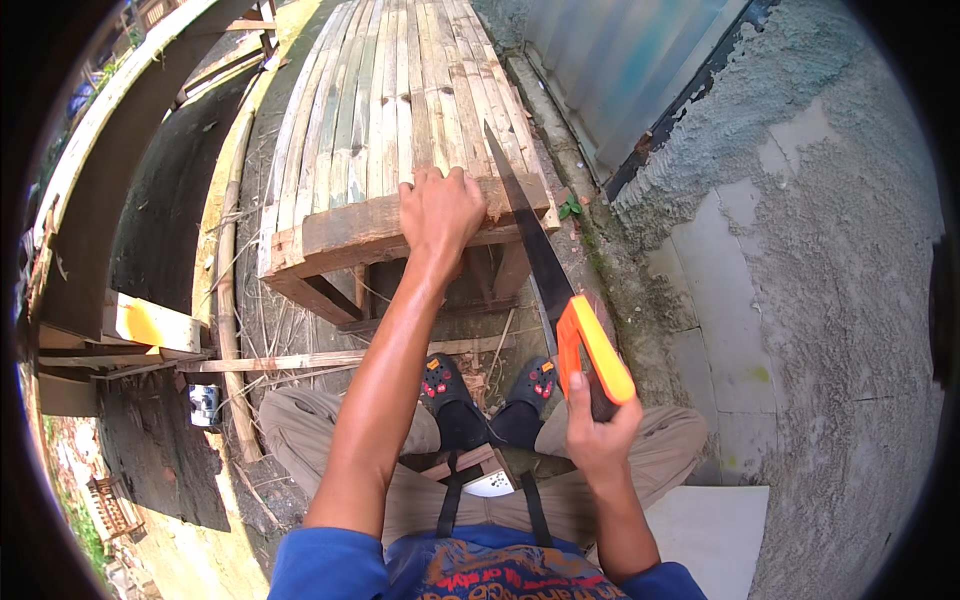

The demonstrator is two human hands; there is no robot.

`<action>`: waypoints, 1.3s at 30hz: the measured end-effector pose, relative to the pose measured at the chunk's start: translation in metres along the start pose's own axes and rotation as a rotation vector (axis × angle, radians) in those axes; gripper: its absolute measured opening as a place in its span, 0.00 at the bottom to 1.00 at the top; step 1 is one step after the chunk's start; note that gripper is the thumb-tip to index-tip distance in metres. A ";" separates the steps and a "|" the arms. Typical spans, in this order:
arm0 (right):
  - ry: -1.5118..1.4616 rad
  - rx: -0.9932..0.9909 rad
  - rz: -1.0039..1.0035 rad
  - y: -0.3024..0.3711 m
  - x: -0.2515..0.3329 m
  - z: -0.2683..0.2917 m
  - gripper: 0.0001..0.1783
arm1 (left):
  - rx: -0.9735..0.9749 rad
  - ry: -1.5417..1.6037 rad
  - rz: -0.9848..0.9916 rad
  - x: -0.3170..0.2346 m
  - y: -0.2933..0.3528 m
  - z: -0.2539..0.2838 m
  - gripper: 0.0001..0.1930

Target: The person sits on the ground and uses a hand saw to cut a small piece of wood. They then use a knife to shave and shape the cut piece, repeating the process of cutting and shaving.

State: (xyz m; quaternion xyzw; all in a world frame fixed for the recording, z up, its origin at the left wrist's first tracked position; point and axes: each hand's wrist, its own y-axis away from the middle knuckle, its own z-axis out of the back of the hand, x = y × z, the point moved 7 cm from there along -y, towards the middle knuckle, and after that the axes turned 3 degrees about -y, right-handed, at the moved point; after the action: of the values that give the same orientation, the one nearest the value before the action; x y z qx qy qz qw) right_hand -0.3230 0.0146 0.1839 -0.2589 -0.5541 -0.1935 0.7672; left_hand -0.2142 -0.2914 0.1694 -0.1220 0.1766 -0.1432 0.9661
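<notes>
A long bench topped with bamboo slats stretches away in front of me, with a thick brown wooden beam across its near end. My left hand is closed over that beam, its knuckles up and fingers curled onto the slats. In my right hand is a hand saw with an orange handle and a dark tapering blade. The blade slants up and away, crossing the right part of the beam in view. Whether its teeth touch the wood I cannot tell.
At the right a rough grey wall runs beside a pale blue metal sheet. A wooden frame stands at the left, near a small can. Sticks lie by my feet, and a white board lies at lower right.
</notes>
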 end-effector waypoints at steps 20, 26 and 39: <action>-0.178 -0.065 -0.151 0.083 0.000 0.048 0.09 | -0.015 0.009 0.031 0.005 0.000 0.003 0.21; -0.033 -0.068 0.147 -0.077 0.023 -0.031 0.12 | -0.015 -0.018 0.037 0.006 -0.017 -0.005 0.22; -0.153 0.031 -0.156 0.012 -0.012 0.023 0.11 | 0.018 -0.043 0.027 0.010 -0.014 0.002 0.22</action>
State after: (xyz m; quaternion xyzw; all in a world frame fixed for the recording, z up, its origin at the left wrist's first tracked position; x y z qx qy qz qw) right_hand -0.3370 0.0388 0.1757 -0.2173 -0.6323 -0.2235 0.7092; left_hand -0.2080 -0.3072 0.1721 -0.1137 0.1562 -0.1294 0.9726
